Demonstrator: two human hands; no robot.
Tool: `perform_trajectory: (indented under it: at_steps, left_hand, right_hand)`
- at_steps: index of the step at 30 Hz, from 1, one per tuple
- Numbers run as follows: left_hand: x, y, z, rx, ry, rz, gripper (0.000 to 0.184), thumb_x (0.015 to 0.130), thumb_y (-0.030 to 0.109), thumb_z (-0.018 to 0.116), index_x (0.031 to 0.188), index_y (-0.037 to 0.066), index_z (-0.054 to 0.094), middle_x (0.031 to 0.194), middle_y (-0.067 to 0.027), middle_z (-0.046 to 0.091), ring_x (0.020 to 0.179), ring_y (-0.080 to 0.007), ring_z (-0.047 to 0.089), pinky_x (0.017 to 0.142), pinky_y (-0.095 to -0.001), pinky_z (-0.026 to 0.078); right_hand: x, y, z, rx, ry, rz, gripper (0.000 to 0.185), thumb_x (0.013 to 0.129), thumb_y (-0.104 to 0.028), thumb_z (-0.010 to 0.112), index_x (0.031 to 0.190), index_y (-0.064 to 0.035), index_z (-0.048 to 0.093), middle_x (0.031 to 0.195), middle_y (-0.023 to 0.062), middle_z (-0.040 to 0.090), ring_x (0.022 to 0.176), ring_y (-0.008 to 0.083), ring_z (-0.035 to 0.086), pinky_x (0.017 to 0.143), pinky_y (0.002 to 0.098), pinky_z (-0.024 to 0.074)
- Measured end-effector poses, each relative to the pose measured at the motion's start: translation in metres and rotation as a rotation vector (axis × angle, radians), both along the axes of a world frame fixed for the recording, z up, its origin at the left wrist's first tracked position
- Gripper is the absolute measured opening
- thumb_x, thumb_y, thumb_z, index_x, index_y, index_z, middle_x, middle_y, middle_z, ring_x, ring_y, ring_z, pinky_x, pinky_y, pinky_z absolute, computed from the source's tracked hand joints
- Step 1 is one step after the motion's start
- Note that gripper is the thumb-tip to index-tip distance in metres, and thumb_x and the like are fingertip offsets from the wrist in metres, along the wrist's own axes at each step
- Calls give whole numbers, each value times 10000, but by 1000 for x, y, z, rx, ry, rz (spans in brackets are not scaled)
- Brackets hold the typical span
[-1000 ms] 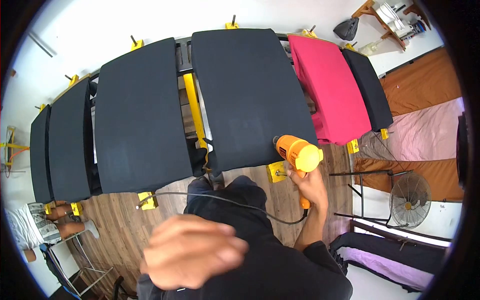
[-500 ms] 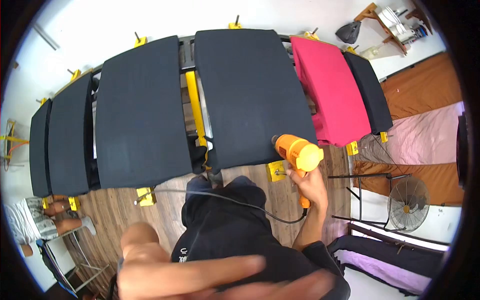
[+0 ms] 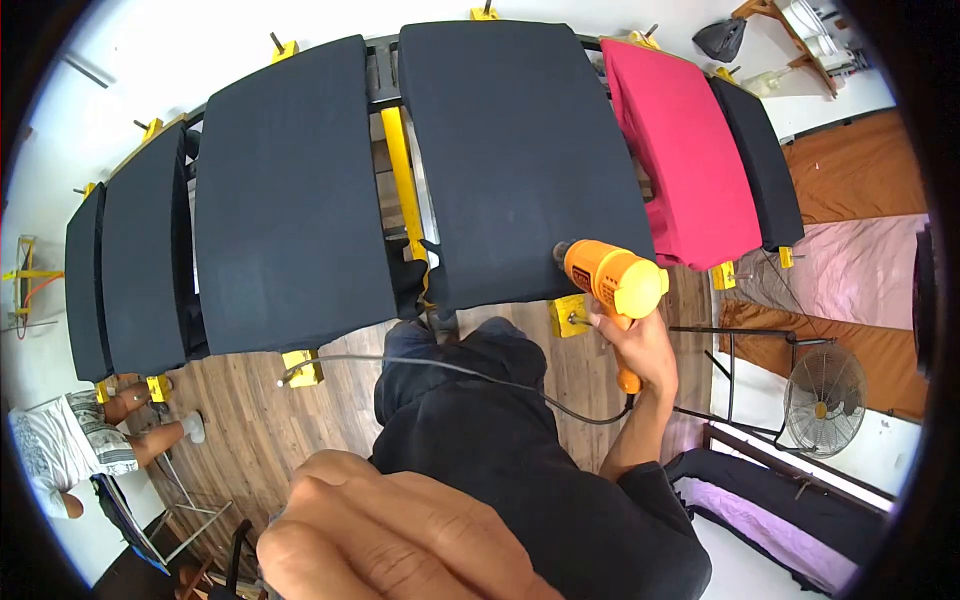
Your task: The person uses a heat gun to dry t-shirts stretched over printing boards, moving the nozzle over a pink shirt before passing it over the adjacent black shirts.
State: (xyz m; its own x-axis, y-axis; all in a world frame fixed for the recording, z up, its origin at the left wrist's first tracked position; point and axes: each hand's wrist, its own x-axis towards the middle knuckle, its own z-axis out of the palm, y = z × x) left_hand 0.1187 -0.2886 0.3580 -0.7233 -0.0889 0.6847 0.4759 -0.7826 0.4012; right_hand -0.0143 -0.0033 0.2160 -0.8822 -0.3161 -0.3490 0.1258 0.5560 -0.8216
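Note:
My right hand (image 3: pixel 645 350) grips an orange heat gun (image 3: pixel 612 275) by its handle. The nozzle points left, over the near right corner of a wide black fabric-covered board (image 3: pixel 520 150). A dark cord (image 3: pixel 460 370) runs from the handle's lower end leftward across my body. My left hand (image 3: pixel 390 530) is large and close to the camera at the bottom, its fingers curled and pressed together. Whatever it may hold is hidden. Another black fabric-covered board (image 3: pixel 285 200) lies to the left, with a yellow bar (image 3: pixel 402 175) showing in the gap.
A pink-covered board (image 3: pixel 685 150) and a narrow black one (image 3: pixel 758 160) continue the row rightward. Yellow blocks with bolts (image 3: pixel 569 316) stick out along its edges. A fan (image 3: pixel 825 400) stands at right. Another person (image 3: pixel 75 440) is at lower left, near a metal stand (image 3: pixel 195 510).
My left hand's fingers, spread and blurred before, are now curled together near the camera. The heat gun stays in my right hand. The boards appear slightly higher in view.

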Motion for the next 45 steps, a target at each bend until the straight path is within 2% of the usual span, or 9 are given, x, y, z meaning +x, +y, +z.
perform_trajectory:
  at_steps: [4,7,10,14,24,33,36,40,45]
  left_hand:
    - [-10,3,-6,62,88,95,69,1024,83,543,1053,56,487,961,-216,731,905,-337,698,736,-343,545]
    - [-8,7,-3,87,15,177,61,1029,93,540,1035,82,480,931,-153,748,870,-267,699,710,-316,463]
    - [1,-9,16,-15,-147,130,72,1031,109,545,1030,109,473,904,-107,755,830,-218,691,711,-300,398]
    - [-21,-5,1,22,0,149,131,1014,136,590,1046,138,464,874,-65,754,788,-190,673,730,-290,375]
    - [-18,8,12,-14,-257,256,373,886,154,779,1070,188,456,733,13,666,724,-165,618,655,-275,429]
    - [-13,-16,-15,82,-583,235,252,922,87,698,1017,143,472,788,-36,594,635,-146,511,533,-242,450]
    - [-68,-12,-31,12,-754,371,316,808,43,678,908,169,406,836,-10,541,754,-139,479,719,-303,372]
    - [-71,-8,-60,114,-716,315,457,834,-151,651,878,173,331,918,-158,655,769,-133,573,720,-260,467]
    - [-65,-7,-51,65,-658,357,504,799,-179,695,913,144,325,914,-199,681,800,-183,631,733,-307,527]
  right_hand:
    - [1,-3,-5,-68,24,-11,330,874,-3,736,1182,-1,618,974,23,673,785,98,621,659,266,511]
    - [-2,-3,-5,-69,47,-31,343,875,-8,744,1192,2,614,983,28,679,792,100,621,659,264,510]
    - [-5,-8,7,-48,-57,-63,373,852,-58,774,1182,9,613,1038,68,681,972,178,653,874,348,528]
    - [-9,-8,4,-28,-40,-35,383,843,-57,777,1182,11,611,1047,66,677,972,172,648,870,342,528]
    - [-14,-7,1,-8,-51,-62,395,839,-67,784,1182,17,607,1058,73,681,984,178,651,888,345,522]
    - [-17,-6,-4,-36,-84,-86,371,840,-51,778,1164,11,607,1034,61,673,972,170,646,875,342,522]
    - [-23,-7,-3,-49,-61,-79,362,839,-48,774,1154,11,606,1020,57,668,962,168,643,868,340,523]
    - [-26,-5,-5,-39,-59,-43,344,851,-25,753,1158,14,602,993,50,661,897,151,637,792,321,524]
    - [-29,-11,-6,-10,7,-19,321,870,9,729,1167,10,605,973,35,662,792,110,629,657,278,519]
